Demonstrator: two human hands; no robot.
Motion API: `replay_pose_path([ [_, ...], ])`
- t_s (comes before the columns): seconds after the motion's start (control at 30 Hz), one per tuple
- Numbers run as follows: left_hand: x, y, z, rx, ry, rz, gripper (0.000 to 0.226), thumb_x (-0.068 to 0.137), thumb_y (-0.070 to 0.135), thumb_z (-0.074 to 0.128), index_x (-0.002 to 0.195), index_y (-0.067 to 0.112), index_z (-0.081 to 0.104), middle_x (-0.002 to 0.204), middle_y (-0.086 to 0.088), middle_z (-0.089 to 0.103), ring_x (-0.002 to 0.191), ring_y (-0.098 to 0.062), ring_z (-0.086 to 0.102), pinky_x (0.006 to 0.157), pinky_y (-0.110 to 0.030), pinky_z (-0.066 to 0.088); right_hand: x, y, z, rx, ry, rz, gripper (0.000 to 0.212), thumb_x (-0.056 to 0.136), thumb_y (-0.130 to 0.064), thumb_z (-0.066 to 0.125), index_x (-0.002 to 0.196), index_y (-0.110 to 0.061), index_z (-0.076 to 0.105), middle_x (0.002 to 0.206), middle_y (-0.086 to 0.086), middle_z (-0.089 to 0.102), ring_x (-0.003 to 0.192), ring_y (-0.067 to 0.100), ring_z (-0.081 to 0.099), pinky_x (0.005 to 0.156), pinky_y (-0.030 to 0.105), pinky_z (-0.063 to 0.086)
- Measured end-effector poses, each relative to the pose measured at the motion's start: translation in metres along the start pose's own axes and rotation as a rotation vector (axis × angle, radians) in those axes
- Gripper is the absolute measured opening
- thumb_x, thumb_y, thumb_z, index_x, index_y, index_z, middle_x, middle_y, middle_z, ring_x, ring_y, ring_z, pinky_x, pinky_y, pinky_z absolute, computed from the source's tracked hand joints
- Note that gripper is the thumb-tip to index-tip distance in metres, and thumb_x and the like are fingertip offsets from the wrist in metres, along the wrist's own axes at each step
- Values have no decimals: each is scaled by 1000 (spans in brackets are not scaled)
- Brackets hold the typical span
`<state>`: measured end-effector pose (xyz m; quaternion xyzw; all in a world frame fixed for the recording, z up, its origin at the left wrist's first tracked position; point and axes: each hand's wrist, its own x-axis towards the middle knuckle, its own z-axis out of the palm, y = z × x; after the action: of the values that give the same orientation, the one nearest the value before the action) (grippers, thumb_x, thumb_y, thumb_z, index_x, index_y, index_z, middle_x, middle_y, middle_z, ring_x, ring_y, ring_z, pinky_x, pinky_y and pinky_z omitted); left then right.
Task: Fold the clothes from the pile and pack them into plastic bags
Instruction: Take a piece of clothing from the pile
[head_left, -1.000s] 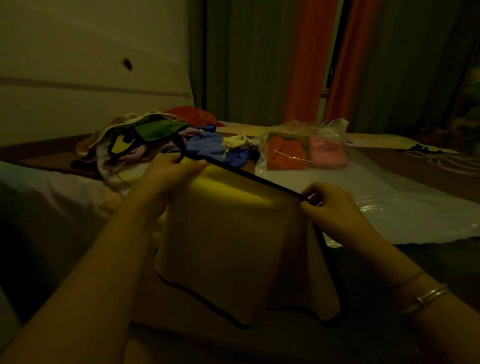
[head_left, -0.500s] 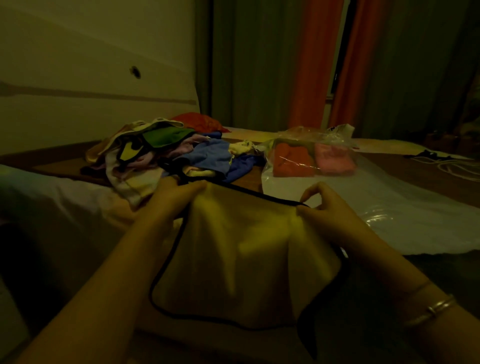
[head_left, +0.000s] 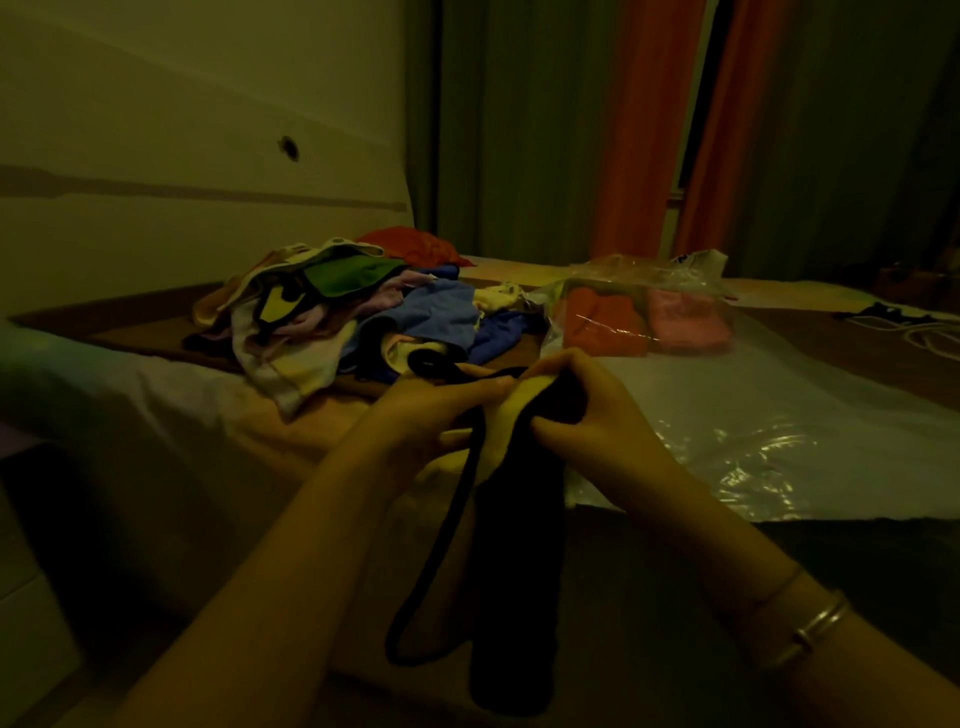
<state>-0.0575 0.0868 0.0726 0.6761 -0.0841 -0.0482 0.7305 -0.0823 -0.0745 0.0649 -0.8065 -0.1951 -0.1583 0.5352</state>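
Observation:
I hold a yellow cloth with black trim (head_left: 514, 545) bunched between both hands in front of me; it hangs down as a narrow dark strip. My left hand (head_left: 441, 410) grips its top edge from the left. My right hand (head_left: 587, 410) grips it from the right, fingers curled over the fabric. Behind my hands lies the pile of mixed clothes (head_left: 337, 312) on the bed, with blue, green, white and red pieces. A clear plastic bag (head_left: 644, 312) holding a folded orange piece and a folded pink piece sits to the right of the pile.
A large flat plastic sheet (head_left: 753, 415) spreads over the bed on the right. A headboard and wall stand at the back left, orange and grey curtains (head_left: 639, 130) behind. Dark cords (head_left: 893, 317) lie at the far right. The room is dim.
My hands have come together at the middle, folding the spread yellow cloth in half so it hangs as a narrow bundle. The view has shifted slightly.

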Motion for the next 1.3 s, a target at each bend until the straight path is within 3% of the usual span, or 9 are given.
replay_pose_path([
  [0.2, -6, -1, 6, -79, 49, -5, 15, 85, 14, 68, 98, 6, 69, 62, 3, 68, 50, -5, 62, 40, -14, 42, -1, 6, 3, -425, 118, -162, 24, 80, -37, 68, 64, -38, 50, 86, -8, 42, 79, 6, 45, 64, 16, 34],
  [0.3, -6, -6, 7, -138, 94, -58, 7, 84, 11, 69, 78, 9, 65, 50, 1, 60, 37, -6, 54, 35, -13, 39, -1, 5, 2, -537, 134, -295, 11, 86, -34, 66, 76, -30, 66, 92, -8, 42, 91, 11, 42, 72, 16, 31],
  [0.43, -6, -8, 8, -141, 87, -92, 8, 82, 14, 71, 76, 11, 66, 58, 0, 65, 47, -8, 62, 43, -17, 48, -5, -1, 4, -277, 35, -238, 22, 88, -13, 62, 75, -27, 50, 78, -11, 52, 67, -3, 53, 57, 9, 39],
  [0.63, -9, -6, 5, -163, 16, -77, 25, 82, 14, 70, 105, 6, 68, 91, -9, 69, 75, -17, 67, 60, -23, 55, -2, -3, -3, -84, -59, -77, 16, 89, -10, 60, 94, -25, 61, 90, 2, 67, 79, 18, 68, 68, 39, 57],
  [0.83, -7, -7, 0, -173, 56, -65, 8, 82, 6, 69, 89, 10, 68, 83, -5, 71, 69, -13, 69, 59, -20, 56, -3, -10, -7, 40, -127, -95, 5, 83, -12, 69, 83, -17, 70, 79, -10, 69, 80, 3, 66, 70, 14, 49],
  [1.0, -9, -6, 0, -179, 38, -79, 19, 82, 7, 68, 99, -1, 68, 102, -16, 68, 87, -21, 65, 70, -25, 53, -5, -12, -12, 220, -103, -12, 5, 85, -7, 64, 85, -11, 66, 84, 1, 72, 77, 8, 69, 65, 14, 50],
  [1.07, -12, -4, 1, -197, -32, -93, 22, 86, 9, 63, 105, -1, 66, 94, -13, 69, 74, -16, 67, 56, -19, 52, -4, -14, -13, 269, -93, 32, 7, 85, -4, 64, 88, -10, 65, 89, 9, 73, 77, 13, 70, 63, 16, 51],
  [1.17, -16, 0, 2, -279, -109, -103, 12, 94, 5, 50, 96, 0, 61, 52, 0, 57, 33, -5, 50, 31, -10, 34, -1, -11, -13, 300, -59, 85, 12, 85, -2, 64, 94, -9, 64, 90, 9, 74, 78, 17, 71, 62, 18, 52],
  [1.3, -18, 5, 2, -307, -109, -67, 11, 96, 3, 49, 92, -1, 59, 44, 1, 56, 30, -5, 50, 29, -9, 32, 2, -7, -9, 239, 20, 86, 8, 85, -5, 66, 92, -5, 62, 85, 8, 73, 75, 16, 71, 62, 22, 52],
])
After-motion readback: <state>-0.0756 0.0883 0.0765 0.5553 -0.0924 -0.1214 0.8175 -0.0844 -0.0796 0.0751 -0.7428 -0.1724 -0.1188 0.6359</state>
